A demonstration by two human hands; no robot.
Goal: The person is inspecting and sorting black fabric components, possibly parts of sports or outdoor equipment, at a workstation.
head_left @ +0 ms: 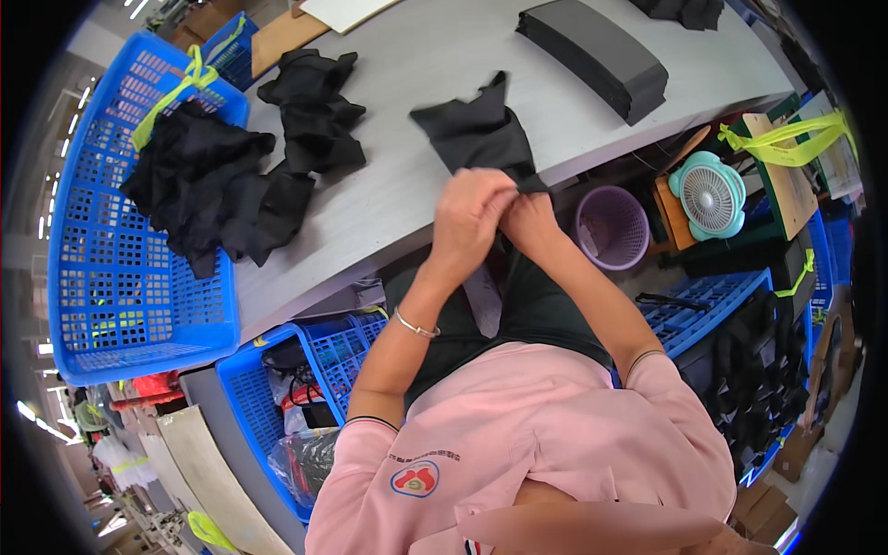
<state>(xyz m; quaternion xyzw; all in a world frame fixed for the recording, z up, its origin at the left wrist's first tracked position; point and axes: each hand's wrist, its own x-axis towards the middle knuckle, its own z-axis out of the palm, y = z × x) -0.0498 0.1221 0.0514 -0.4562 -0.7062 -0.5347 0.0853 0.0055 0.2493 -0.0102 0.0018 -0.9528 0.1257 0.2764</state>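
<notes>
Close together at the table's front edge, both my hands pinch a piece of black fabric (476, 134). My left hand (467, 215) has thumb and fingers closed near its lower edge. Beside it, my right hand (530, 222) is closed on the corner nearest me. The fabric's far end lies loose and folded on the grey table (398, 55). What the fingertips do at the meeting point is partly hidden. Left of the fabric lies a crumpled row of black fabric pieces (319, 120), trailing toward a blue basket (148, 319).
More black cloth (199, 176) hangs over the blue basket's rim. A neat stack of black pieces (597, 55) sits at the far right of the table. Below the edge are a purple bin (610, 227), a turquoise fan (709, 196) and another blue basket (250, 398).
</notes>
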